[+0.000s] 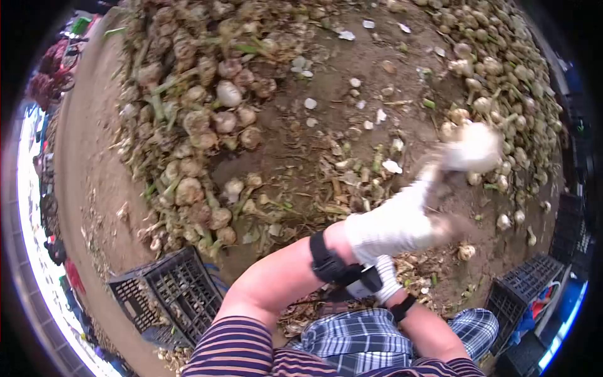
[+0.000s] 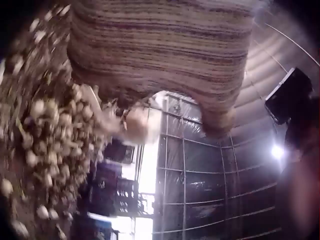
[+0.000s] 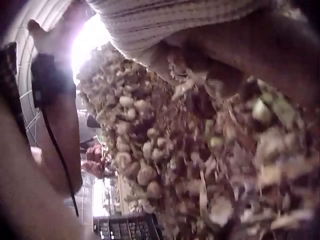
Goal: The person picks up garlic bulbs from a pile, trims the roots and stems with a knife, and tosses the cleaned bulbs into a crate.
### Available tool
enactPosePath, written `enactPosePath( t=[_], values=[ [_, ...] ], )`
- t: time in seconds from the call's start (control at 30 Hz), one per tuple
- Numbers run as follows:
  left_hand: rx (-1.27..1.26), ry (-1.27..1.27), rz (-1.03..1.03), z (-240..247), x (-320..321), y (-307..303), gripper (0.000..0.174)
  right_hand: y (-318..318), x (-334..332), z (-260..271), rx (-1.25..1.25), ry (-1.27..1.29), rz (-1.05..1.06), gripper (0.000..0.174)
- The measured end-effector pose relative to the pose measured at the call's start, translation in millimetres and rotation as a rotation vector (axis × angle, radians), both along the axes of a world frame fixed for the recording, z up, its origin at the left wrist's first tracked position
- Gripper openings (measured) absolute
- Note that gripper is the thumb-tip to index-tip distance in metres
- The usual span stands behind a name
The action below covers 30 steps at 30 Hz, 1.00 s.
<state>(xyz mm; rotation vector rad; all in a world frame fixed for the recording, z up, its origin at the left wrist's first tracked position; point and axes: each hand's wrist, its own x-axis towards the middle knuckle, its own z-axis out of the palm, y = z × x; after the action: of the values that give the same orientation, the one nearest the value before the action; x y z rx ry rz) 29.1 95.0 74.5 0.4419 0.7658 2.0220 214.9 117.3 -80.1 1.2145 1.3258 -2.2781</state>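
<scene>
In the head view my left hand, in a white knit glove, reaches out to the right above the ground. A motion-blurred white garlic bulb is at the tips of its extended fingers, with the thumb spread well apart from it. The left wrist view shows the striped glove close up and the blurred bulb by the fingers. My right hand, also gloved, is low in front of the plaid-clad legs, partly covered by the left forearm. Its fingers point down at dry stalks and peelings; whether they hold anything I cannot tell.
A heap of untrimmed garlic with stalks lies on the left, and a pile of cleaner bulbs on the right. Peelings and cut stems litter the soil between. Black plastic crates stand at the lower left and lower right.
</scene>
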Motion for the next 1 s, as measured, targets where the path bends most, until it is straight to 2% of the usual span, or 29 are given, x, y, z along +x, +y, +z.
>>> enactPosePath(
  t=[0.03, 0.07, 0.1, 0.17, 0.2, 0.23, 0.3, 0.37, 0.43, 0.5, 0.53, 0.57, 0.63, 0.67, 0.7, 0.73, 0.83, 0.87, 0.9, 0.93, 0.97, 1.0],
  values=[
    [-0.210, 0.508, 0.049, 12, -18, -7, 0.081, 6, -29, 29, 0.064, 0.043, -0.114, 0.006],
    [-0.429, 0.563, 0.121, 16, -29, -19, 0.083, 24, -37, 55, 0.178, -0.041, 0.065, 0.003],
    [-0.644, 0.616, 0.194, 18, -40, -34, 0.085, 48, -37, 67, 0.296, -0.124, 0.240, 0.007],
    [-1.713, 1.164, 0.362, -28, -67, -88, 0.084, 71, -20, 51, 0.458, -0.067, 0.161, 0.011],
    [-2.025, 1.092, 0.273, -48, -73, -119, 0.085, 78, -17, 51, 0.401, -0.135, 0.139, 0.010],
    [-2.251, 1.160, 0.227, -103, -68, -163, 0.081, 84, -4, 36, 0.387, -0.088, 0.111, 0.011],
    [-2.271, 1.033, -0.031, -140, -59, -218, 0.074, 82, 4, 21, 0.382, -0.135, 0.103, 0.011],
    [-2.236, 1.062, -0.033, -132, -62, -227, 0.073, 76, -10, 35, 0.418, -0.119, 0.149, 0.008],
    [-2.204, 1.081, -0.035, -116, -58, -226, 0.072, 75, -19, 43, 0.436, -0.085, 0.293, 0.006],
    [-1.963, 0.779, 0.376, -98, -49, -224, 0.067, 77, -29, 53, 0.489, -0.064, 0.349, 0.005],
    [-1.663, 0.588, 0.616, -117, -50, -237, 0.063, 78, -30, 54, 0.515, -0.069, 0.384, 0.005],
    [-1.598, 0.623, 0.722, -133, -44, -255, 0.062, 78, -31, 54, 0.539, -0.075, 0.423, 0.005],
    [-1.648, 0.395, 0.983, -126, -44, -256, 0.060, 75, -30, 50, 0.488, -0.093, 0.396, 0.004],
    [-1.649, 0.335, 0.912, -124, -42, -253, 0.058, 72, -28, 45, 0.491, -0.097, 0.409, 0.004],
    [-1.541, 0.400, 0.832, -133, -36, -252, 0.052, 71, -28, 43, 0.495, -0.099, 0.422, 0.003],
    [-1.544, 0.400, 0.841, -137, -33, -242, 0.052, 66, -32, 46, 0.520, -0.101, 0.442, 0.003],
    [-1.972, 1.143, 0.189, -147, -22, -210, 0.031, 55, -38, 51, 0.451, -0.048, 0.419, 0.003],
    [-1.980, 1.145, 0.193, -144, -25, -208, 0.031, 54, -42, 55, 0.452, -0.055, 0.427, 0.003],
    [-1.898, 0.991, 0.248, -135, -29, -205, 0.030, 54, -44, 57, 0.448, -0.046, 0.431, 0.003],
    [-1.810, 0.836, 0.303, -120, -31, -202, 0.029, 58, -47, 59, 0.551, -0.046, 0.499, 0.003],
    [-1.691, 1.005, 0.597, -87, -30, -211, 0.028, 61, -48, 62, 0.654, -0.049, 0.568, 0.004],
    [-1.554, 1.058, 0.915, -93, -32, -252, 0.027, 64, -50, 70, 0.545, -0.114, 0.513, 0.004]
  ],
)
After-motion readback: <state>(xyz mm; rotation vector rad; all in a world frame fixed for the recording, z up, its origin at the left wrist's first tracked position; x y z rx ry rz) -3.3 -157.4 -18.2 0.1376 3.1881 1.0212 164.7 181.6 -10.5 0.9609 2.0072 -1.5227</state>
